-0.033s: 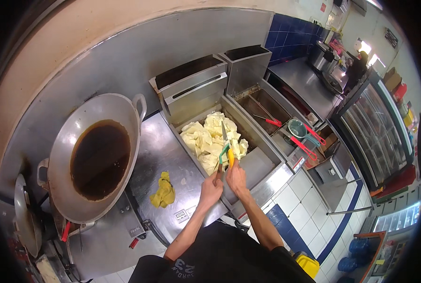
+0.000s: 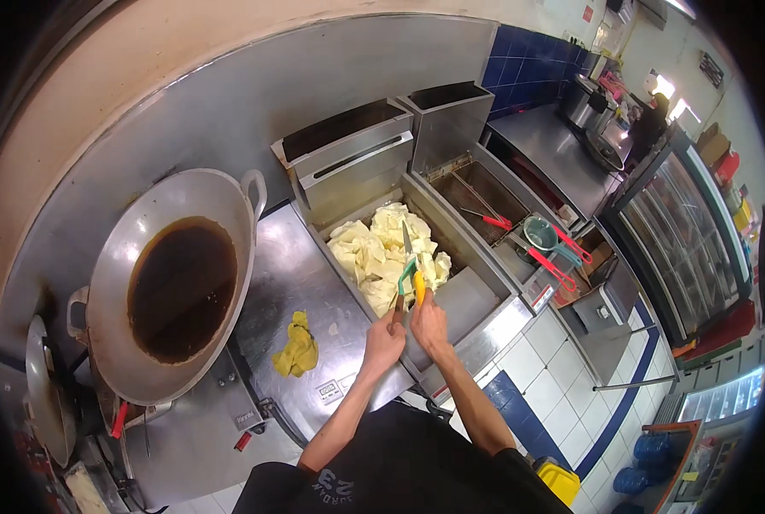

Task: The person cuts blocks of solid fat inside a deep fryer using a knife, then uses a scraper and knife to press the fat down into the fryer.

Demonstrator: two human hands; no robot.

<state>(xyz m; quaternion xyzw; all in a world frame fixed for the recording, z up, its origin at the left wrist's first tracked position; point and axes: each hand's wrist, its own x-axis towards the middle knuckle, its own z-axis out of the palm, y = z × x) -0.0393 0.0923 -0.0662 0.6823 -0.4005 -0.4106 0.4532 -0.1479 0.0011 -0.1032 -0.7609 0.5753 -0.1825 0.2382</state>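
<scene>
My right hand (image 2: 429, 320) is closed round the yellow handle (image 2: 419, 286) of a knife, whose grey pointed blade (image 2: 406, 238) points away from me. Close beside it, my left hand (image 2: 386, 341) grips a dark-handled tool with a green part (image 2: 406, 276); its exact kind is unclear. The two tools cross or touch. Both are held above pale cream lumps (image 2: 361, 253), which look like solid fat, heaped in the steel fryer tub (image 2: 472, 295).
At left stands a large wok (image 2: 185, 190) of dark brown liquid. A crumpled yellow cloth (image 2: 296, 347) lies on the steel counter (image 2: 271, 257). Right of the tub, a second fryer well (image 2: 472, 193) has red-handled strainers (image 2: 552, 268). A glass display case (image 2: 678, 236) stands farther right.
</scene>
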